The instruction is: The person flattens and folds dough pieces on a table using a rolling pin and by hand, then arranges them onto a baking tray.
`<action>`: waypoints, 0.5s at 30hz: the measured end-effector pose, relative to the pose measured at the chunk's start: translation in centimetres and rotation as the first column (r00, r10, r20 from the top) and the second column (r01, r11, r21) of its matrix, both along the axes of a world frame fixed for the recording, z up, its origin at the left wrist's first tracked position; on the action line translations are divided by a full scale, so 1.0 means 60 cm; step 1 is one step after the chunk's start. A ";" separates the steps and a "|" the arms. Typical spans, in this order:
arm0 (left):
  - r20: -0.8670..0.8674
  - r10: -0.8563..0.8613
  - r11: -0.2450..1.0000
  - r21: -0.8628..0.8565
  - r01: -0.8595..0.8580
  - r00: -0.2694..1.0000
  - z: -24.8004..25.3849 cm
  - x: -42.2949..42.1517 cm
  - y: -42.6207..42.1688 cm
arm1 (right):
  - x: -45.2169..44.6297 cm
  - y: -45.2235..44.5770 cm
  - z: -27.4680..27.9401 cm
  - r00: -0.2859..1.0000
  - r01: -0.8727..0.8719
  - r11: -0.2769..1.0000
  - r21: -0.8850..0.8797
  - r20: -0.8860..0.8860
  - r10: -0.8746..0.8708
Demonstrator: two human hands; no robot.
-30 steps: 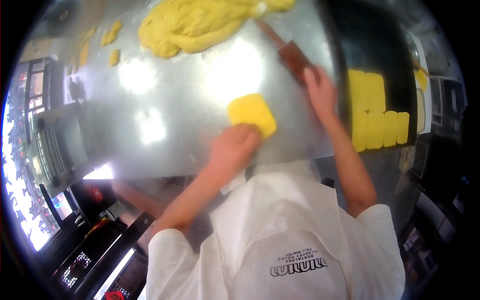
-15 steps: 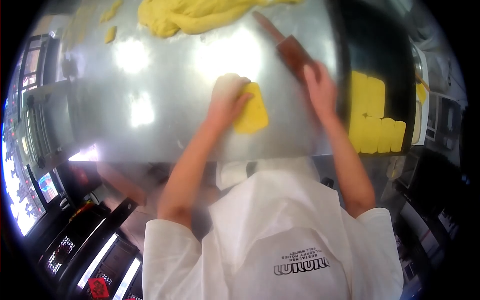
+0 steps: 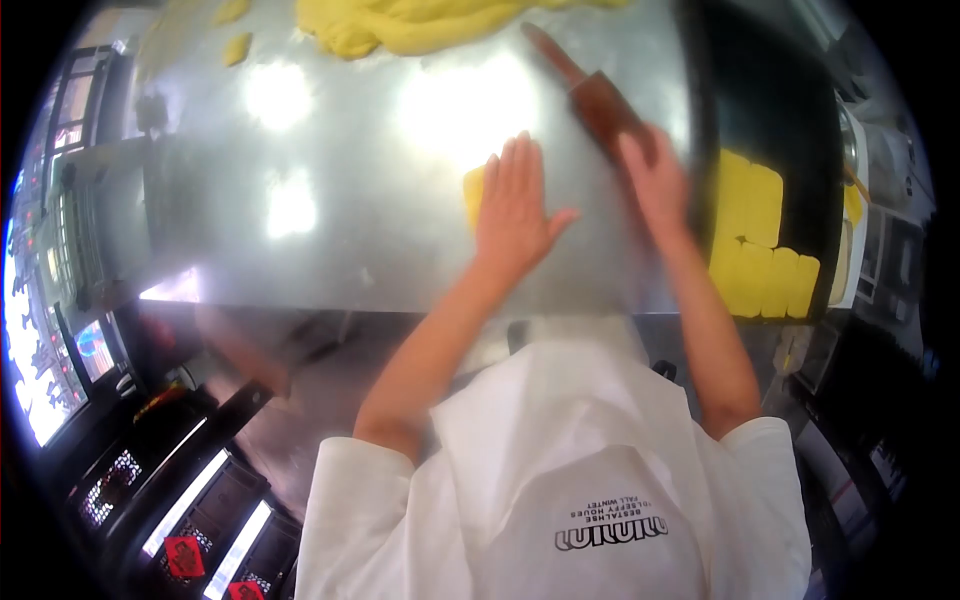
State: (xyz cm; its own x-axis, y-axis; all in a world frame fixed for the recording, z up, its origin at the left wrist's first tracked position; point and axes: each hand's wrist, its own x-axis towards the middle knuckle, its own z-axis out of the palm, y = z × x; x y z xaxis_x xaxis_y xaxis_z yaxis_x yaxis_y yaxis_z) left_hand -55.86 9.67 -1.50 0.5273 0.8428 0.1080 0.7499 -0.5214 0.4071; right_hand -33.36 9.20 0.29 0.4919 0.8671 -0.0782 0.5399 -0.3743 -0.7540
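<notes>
My left hand (image 3: pixel 514 205) lies flat, fingers stretched out, over a small flat piece of yellow dough (image 3: pixel 472 196). Only the dough's left edge shows; the rest is hidden under the hand. My right hand (image 3: pixel 656 180) is closed around the near end of a reddish-brown wooden rolling pin (image 3: pixel 604 108). The pin slants across the steel table (image 3: pixel 350 240), its far handle pointing away to the upper left.
A large mass of yellow dough (image 3: pixel 420 28) lies at the table's far side, with small dough scraps (image 3: pixel 238 48) left of it. Several flat yellow dough pieces (image 3: pixel 750 205) sit side by side on a black tray (image 3: pixel 765 100) at the right.
My left hand went from gripping the edge of the dough piece to lying flat over it, palm down. My right hand stays on the rolling pin.
</notes>
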 end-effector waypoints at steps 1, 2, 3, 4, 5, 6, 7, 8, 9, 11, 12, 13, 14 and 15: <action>0.025 0.000 1.000 0.003 0.000 1.000 0.001 -0.003 0.008 | 0.005 0.006 -0.001 1.000 -0.017 1.000 0.000 -0.010 0.017; 0.130 0.039 0.999 -0.029 -0.035 0.991 0.002 -0.009 0.013 | 0.007 0.011 -0.002 0.999 -0.029 1.000 -0.003 -0.020 0.028; 0.233 0.073 0.996 -0.073 -0.058 0.970 0.008 -0.017 0.011 | 0.005 0.013 0.006 0.996 -0.090 0.996 0.005 -0.017 0.090; 0.332 0.105 0.990 -0.121 -0.068 0.937 0.012 -0.025 0.008 | 0.008 0.012 0.015 0.989 -0.145 0.989 0.010 -0.012 0.145; 0.382 0.184 0.982 -0.104 -0.155 0.906 0.019 -0.046 0.006 | 0.011 0.010 0.026 0.980 -0.197 0.980 0.013 -0.007 0.197; 0.430 0.260 0.965 -0.094 -0.243 0.865 0.032 -0.074 0.009 | 0.010 0.008 0.046 0.955 -0.294 0.956 -0.015 0.030 0.295; 0.458 0.323 0.935 -0.019 -0.354 0.828 0.047 -0.097 0.018 | 0.004 0.007 0.070 0.918 -0.390 0.920 -0.046 0.062 0.393; 0.490 0.380 0.885 0.053 -0.462 0.785 0.060 -0.123 0.027 | -0.003 0.007 0.083 0.868 -0.483 0.872 -0.079 0.091 0.489; 0.443 0.373 0.902 0.033 -0.430 0.815 0.055 -0.159 0.033 | -0.007 0.010 0.077 0.791 -0.596 0.800 -0.070 0.122 0.600; 0.352 0.347 0.930 -0.010 -0.367 0.869 0.024 -0.219 0.040 | -0.033 0.024 0.078 0.637 -0.759 0.649 -0.055 0.144 0.757; 0.241 0.306 0.942 0.064 -0.329 0.921 0.013 -0.217 0.040 | -0.047 0.035 0.067 0.614 -0.770 0.633 -0.083 0.173 0.770; 0.122 0.268 0.950 0.132 -0.283 0.956 0.004 -0.211 0.043 | -0.061 0.052 0.049 0.589 -0.780 0.615 -0.111 0.201 0.783; -0.002 0.234 0.954 0.195 -0.229 0.972 -0.004 -0.208 0.049 | -0.070 0.068 0.037 0.561 -0.791 0.597 -0.139 0.227 0.796; 0.022 0.254 0.949 0.189 -0.253 0.967 -0.002 -0.205 0.061 | -0.076 0.081 0.035 0.609 -0.762 0.638 -0.112 0.210 0.765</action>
State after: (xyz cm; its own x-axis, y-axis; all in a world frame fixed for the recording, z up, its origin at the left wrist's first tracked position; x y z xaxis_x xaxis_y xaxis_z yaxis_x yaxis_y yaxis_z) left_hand -68.19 13.31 -1.65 0.2993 0.9130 0.2771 0.8682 -0.3811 0.3179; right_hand -37.92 14.05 2.39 -0.3438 0.9364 -0.0698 0.7799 0.2434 -0.5766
